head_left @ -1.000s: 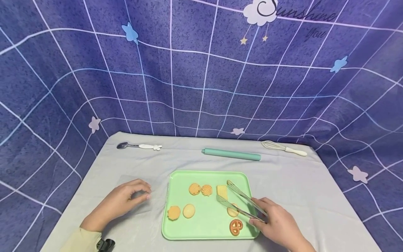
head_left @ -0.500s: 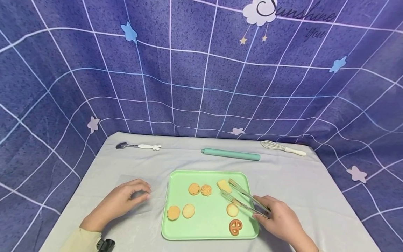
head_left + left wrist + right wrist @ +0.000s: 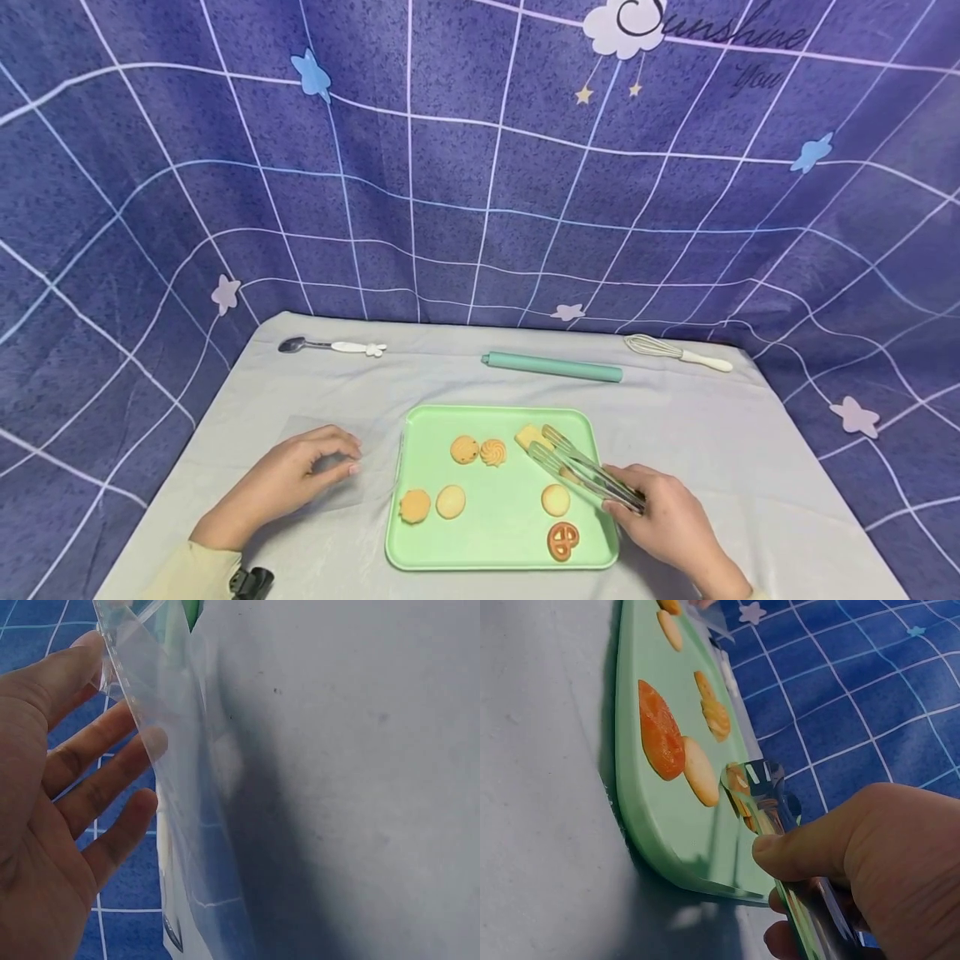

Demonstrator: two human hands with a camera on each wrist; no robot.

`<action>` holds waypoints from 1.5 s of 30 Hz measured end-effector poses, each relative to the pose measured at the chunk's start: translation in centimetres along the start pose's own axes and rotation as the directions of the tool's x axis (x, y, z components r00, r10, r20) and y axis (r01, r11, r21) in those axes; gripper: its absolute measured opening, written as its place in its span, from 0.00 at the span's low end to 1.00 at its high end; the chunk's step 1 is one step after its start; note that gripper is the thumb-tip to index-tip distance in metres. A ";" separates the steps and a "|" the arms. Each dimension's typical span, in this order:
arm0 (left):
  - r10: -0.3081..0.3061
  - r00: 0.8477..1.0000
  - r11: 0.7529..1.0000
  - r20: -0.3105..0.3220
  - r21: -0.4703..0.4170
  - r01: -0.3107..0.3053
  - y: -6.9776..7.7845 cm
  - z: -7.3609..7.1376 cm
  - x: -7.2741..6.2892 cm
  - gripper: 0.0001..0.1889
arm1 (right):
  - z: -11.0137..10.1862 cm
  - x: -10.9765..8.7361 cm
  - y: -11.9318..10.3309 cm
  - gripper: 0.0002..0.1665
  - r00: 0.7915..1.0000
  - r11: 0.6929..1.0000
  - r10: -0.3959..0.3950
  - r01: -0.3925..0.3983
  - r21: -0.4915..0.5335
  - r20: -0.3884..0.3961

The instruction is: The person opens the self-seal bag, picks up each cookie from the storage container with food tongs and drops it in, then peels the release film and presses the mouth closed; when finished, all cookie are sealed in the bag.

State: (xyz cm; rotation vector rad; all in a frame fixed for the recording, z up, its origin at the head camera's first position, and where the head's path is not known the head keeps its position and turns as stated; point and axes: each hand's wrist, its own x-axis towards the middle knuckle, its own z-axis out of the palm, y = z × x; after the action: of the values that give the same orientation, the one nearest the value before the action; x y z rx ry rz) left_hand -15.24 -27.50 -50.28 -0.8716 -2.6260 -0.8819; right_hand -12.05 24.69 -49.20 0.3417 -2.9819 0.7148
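My right hand [image 3: 667,517] grips metal tongs [image 3: 581,471] over the right part of a green tray [image 3: 487,546]. The tong tips are at a square cookie [image 3: 528,437] and partly cover it; whether they clamp it I cannot tell. Below the tongs lie a round cookie [image 3: 556,500] and a pretzel-shaped cookie [image 3: 562,542], also seen in the right wrist view beside my thumb [image 3: 780,851]. My left hand [image 3: 307,471] is left of the tray. In the left wrist view its thumb and forefinger pinch the edge of a clear plastic bag [image 3: 176,750]; the other fingers spread loosely.
On the tray's left lie a swirl cookie [image 3: 492,452], a chip-dotted cookie [image 3: 464,450], an oval cookie [image 3: 451,502] and a scalloped cookie [image 3: 414,507]. Along the back are a spoon [image 3: 333,347], a green rolling pin [image 3: 552,367] and a whisk [image 3: 678,353].
The square cookie has turned and shifted slightly toward the tray's back edge. The tong arms have come closer together as my right hand squeezes. My left hand has stayed in place.
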 end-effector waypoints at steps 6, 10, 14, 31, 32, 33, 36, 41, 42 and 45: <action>-0.007 1.000 1.000 0.001 0.003 0.007 0.1 0.0 -0.1 0.08 | 0.2 0.0 0.2 0.26 0.997 0.996 -0.067 0.069 0.057 -0.028; -0.017 1.000 1.000 0.004 0.005 0.017 0.1 -0.1 -0.1 0.08 | 0.2 0.0 -0.1 0.24 0.991 0.981 -0.131 0.133 0.138 -0.027; -0.024 1.000 1.000 0.013 0.002 0.024 0.1 -0.2 -0.1 0.08 | 0.3 0.4 -1.1 0.23 0.979 0.952 -0.202 0.201 0.229 -0.020; -0.002 1.000 0.998 -0.006 -0.062 0.001 0.6 -0.4 -0.4 0.07 | 3.9 5.7 -10.9 0.25 0.867 0.848 -0.491 0.452 0.277 0.087; 0.002 1.000 0.997 -0.007 -0.075 -0.003 0.6 -0.4 -0.3 0.07 | 4.2 6.0 -11.3 0.25 0.860 0.846 -0.500 0.461 0.267 0.101; 0.008 1.000 0.996 -0.009 -0.090 -0.009 0.7 -0.4 -0.2 0.08 | 4.5 6.3 -11.7 0.25 0.853 0.844 -0.510 0.471 0.257 0.113; 0.030 0.999 0.990 -0.024 -0.138 -0.033 0.9 -0.5 0.0 0.09 | 5.1 7.2 -12.7 0.24 0.834 0.836 -0.533 0.494 0.238 0.143; 0.060 0.997 0.975 -0.053 -0.211 -0.070 1.4 -0.8 0.3 0.12 | 5.3 8.3 -14.5 0.24 0.815 0.828 -0.553 0.516 0.218 0.173; 0.061 0.997 0.973 -0.055 -0.220 -0.072 1.5 -0.8 0.3 0.12 | 5.3 8.5 -14.8 0.24 0.811 0.826 -0.558 0.521 0.215 0.179; 0.046 0.998 0.970 -0.052 -0.237 -0.057 1.9 -1.0 0.4 0.11 | 5.3 8.9 -15.7 0.24 0.796 0.816 -0.575 0.541 0.205 0.189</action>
State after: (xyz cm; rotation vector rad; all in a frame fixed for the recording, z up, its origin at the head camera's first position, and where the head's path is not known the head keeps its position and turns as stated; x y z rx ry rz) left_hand -14.38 -26.74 -48.46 -0.9583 -2.4801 -1.2074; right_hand -17.15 6.83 -46.08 1.3468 -2.7796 0.8492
